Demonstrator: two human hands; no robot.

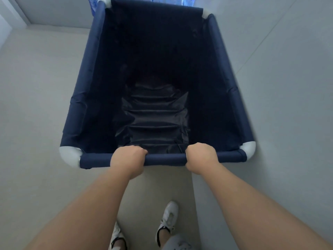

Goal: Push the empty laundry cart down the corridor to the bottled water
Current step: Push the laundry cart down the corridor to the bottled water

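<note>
A navy fabric laundry cart [90, 56] with white corner joints fills the middle of the head view, and its dark inside holds nothing. My left hand [127, 160] and my right hand [201, 157] are both wrapped around the padded near rail [164, 158], a hand's width apart. Just beyond the cart's far rail, blue-wrapped packs of bottled water [186, 0] show at the top edge, mostly hidden by the cart.
A pale wall [288, 87] runs close along the cart's right side. Light floor [36, 105] lies to the left, with a wall and a door frame [19, 13] at the far left. My white shoes [168, 219] stand behind the cart.
</note>
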